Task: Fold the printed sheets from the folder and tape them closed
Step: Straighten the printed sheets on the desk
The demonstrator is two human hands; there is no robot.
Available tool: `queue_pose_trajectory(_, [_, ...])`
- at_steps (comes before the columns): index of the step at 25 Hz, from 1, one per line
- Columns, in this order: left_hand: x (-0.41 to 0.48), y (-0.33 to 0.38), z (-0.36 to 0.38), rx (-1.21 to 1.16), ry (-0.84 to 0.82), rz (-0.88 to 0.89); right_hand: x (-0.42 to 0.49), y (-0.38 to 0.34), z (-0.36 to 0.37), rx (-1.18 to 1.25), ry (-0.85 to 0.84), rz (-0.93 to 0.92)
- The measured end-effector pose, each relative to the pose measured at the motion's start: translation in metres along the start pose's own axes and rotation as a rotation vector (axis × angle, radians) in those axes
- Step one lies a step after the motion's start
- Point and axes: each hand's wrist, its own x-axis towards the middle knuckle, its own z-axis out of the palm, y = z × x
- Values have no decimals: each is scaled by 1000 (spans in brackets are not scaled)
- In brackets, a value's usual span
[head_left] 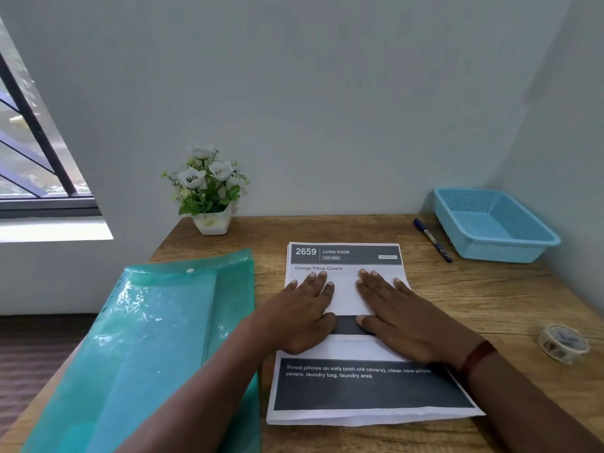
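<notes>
A small stack of printed sheets (346, 351) lies flat on the wooden desk (490, 305), its top page headed "2659 LIVING ROOM". My left hand (304, 312) and my right hand (402, 315) both rest palm down on the middle of the top sheet, fingers spread, side by side. Neither hand grips anything. The green translucent folder (153, 348) lies to the left of the sheets, its flap up. A roll of patterned tape (562, 343) sits on the desk at the right.
A blue plastic basket (493, 223) stands at the back right corner, with a dark pen (432, 240) lying beside it. A potted white-flower plant (209, 191) is at the back left against the wall. The desk's left edge runs under the folder.
</notes>
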Motion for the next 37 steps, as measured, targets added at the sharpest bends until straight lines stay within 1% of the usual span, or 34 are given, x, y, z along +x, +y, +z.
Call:
queue_pose_trajectory(2, [1,4,3,24,0,5,1,-7,1,-30,-1,-1])
queue_pose_trajectory(6, [5,13,10,6,60,19,5,-21,6,-20,-12,-73])
queue_pose_trajectory(11, [6,15,15,-9,83,-13,7,-22,5,-20,-1,-69])
queue_pose_trajectory(15, [4,20,15,-15,55,-87,4,-19,4,-16,-11,-50])
queue_pose_trajectory(20, [2,16,10,-56,7,-182,-2,2,5,0,-19,28])
queue_pose_trajectory(22, [1,11,6,-51,-20,-182,-3,9,5,14,-14,44])
queue_pose_trajectory(26, [-1,-7,-7,-49,-58,-108,-2,18,0,100,28,10])
queue_pose_trajectory(29, [-4,-20,-16,-111,14,-56,-4,25,-4,247,138,14])
queue_pose_trajectory(32, [-3,-29,-19,-213,100,-44,-2,30,-6,312,251,27])
queue_pose_trajectory(35, [-2,-39,-17,-329,200,-88,2,33,-4,330,286,44])
queue_pose_trajectory(37, [-2,-43,-14,-373,240,-107,3,36,-1,345,279,71])
